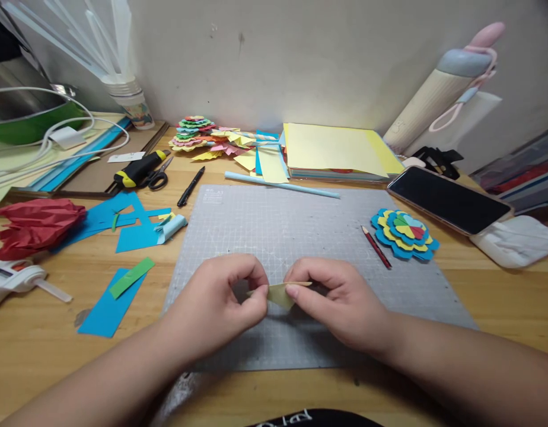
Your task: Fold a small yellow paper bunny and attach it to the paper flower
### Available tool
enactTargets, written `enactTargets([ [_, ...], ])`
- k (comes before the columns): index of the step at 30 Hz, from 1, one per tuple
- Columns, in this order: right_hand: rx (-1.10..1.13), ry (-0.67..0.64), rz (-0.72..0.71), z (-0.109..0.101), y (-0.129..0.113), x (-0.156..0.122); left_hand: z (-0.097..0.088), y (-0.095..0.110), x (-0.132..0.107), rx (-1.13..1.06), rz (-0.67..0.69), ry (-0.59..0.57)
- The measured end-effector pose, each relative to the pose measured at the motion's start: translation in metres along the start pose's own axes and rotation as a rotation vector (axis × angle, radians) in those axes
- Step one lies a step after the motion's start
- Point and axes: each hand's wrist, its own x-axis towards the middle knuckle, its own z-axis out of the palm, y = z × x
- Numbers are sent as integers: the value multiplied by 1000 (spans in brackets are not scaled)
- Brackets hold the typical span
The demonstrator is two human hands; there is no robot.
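Above the grey cutting mat, a small folded piece of yellow paper is held between both hands. My left hand pinches its left end with thumb and forefinger. Its right part is gripped by my right hand, the thumb lying on the near side. The paper's upper edge runs almost level, and a pointed flap hangs below it. My fingers cover both ends in part. On the mat's right side lie a short dark red pencil and a layered blue and yellow paper flower.
Left of the mat are blue paper strips, crumpled red paper, a glue gun, scissors and a pen. Behind it lie a light blue paper tube and a yellow paper stack. A phone leans at right.
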Motion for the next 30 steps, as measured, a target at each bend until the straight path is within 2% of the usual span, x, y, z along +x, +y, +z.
enactTargets([
  [5, 81, 104, 2, -4, 0, -1, -11, 1, 2, 50, -4, 68],
  [8, 144, 194, 1, -8, 0, 1, -16, -4, 3, 86, -21, 163],
  [11, 156, 249, -5, -11, 3, 3, -15, -10, 3, 19, 3, 250],
  [14, 41, 213, -80, -10, 8, 6, -8, -15, 3, 0, 189, 239],
  [16, -78, 174, -189, -9, 11, 7, -4, -17, 4, 108, 325, 183],
  [19, -282, 161, -346, -10, 14, 9, 1, -20, 5, 303, 438, 145],
  [21, -443, 142, -380, -12, 14, 10, 3, -23, 5, 392, 464, 168],
  [25, -719, 15, -357, -13, 14, 10, 7, -25, 3, 535, 452, 159],
  [30, -817, -117, -317, -7, 20, 10, 13, -20, 2, 699, 322, 10],
])
